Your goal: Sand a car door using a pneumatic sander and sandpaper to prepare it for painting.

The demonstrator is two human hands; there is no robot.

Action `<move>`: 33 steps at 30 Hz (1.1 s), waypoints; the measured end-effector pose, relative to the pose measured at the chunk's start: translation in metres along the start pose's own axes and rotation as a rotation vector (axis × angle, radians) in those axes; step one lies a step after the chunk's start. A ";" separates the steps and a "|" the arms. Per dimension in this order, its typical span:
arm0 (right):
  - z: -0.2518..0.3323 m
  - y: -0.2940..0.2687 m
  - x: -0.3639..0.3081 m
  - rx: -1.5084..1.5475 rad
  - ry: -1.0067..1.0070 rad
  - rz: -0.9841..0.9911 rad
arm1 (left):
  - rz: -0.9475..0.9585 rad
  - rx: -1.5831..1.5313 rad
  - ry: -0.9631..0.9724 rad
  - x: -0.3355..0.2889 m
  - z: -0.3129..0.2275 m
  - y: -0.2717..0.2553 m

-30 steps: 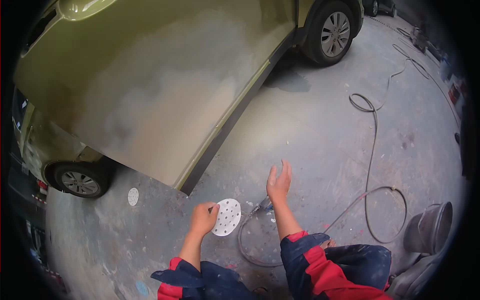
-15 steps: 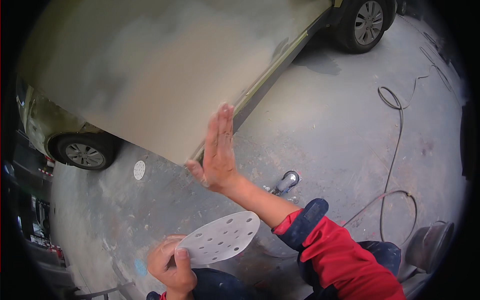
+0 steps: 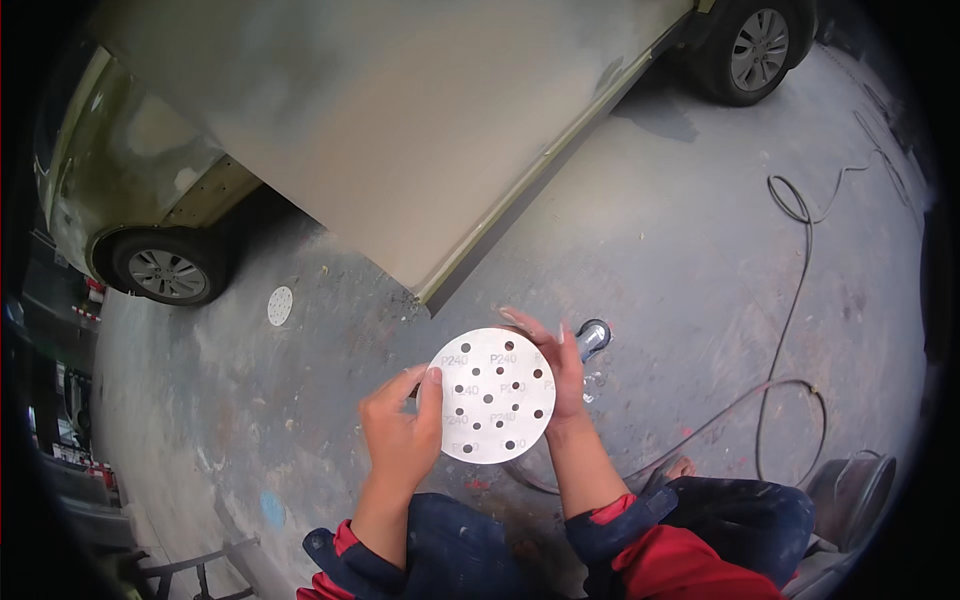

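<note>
A round white sanding disc [image 3: 488,398] with several holes faces me, upright in front of my lap. My left hand [image 3: 405,420] grips it by its left edge, thumb on the near face and fingers behind. My right hand [image 3: 562,375] is at the disc's right edge, its fingers stretched out and partly hidden behind the disc; whether it touches the disc I cannot tell. Beyond my hands is the large flat panel [image 3: 400,150] of a car door, standing open, beige and grey-green with a dusty sanded look.
A sander [image 3: 594,338] lies on the grey floor just past my right hand. Another white disc [image 3: 280,306] is near the front wheel [image 3: 170,272]. A hose [image 3: 800,260] loops across the right side, a dark bucket [image 3: 852,500] stands lower right, and a rear wheel [image 3: 758,50] is far right.
My right hand has left the door's lower corner and come back to the disc. My left hand has raised the disc and turned its face toward me. The view has shifted slightly.
</note>
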State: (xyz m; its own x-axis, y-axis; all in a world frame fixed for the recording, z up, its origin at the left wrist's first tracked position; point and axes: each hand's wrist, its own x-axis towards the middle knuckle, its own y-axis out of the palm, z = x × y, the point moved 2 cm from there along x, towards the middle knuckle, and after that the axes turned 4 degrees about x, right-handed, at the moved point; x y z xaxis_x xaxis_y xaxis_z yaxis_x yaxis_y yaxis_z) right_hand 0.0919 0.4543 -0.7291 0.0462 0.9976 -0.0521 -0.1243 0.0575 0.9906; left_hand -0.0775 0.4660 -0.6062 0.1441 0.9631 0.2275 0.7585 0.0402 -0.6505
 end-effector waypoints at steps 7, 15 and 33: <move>0.029 0.000 -0.013 -0.790 -0.152 -0.191 | 0.028 -0.007 0.277 0.009 -0.017 0.043; 0.047 0.035 -0.022 -0.240 -0.318 -0.244 | 0.210 0.038 0.232 0.003 -0.008 0.091; 0.075 0.057 0.012 -0.579 -0.221 -0.452 | 0.533 -0.196 -0.359 0.035 -0.041 0.084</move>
State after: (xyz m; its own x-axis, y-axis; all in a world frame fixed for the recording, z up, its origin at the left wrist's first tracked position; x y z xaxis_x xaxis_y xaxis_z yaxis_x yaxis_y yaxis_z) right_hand 0.1600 0.4661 -0.6641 0.4059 0.8444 -0.3497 -0.5429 0.5306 0.6509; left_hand 0.0177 0.4922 -0.6230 0.3360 0.8680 -0.3657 0.7486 -0.4817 -0.4556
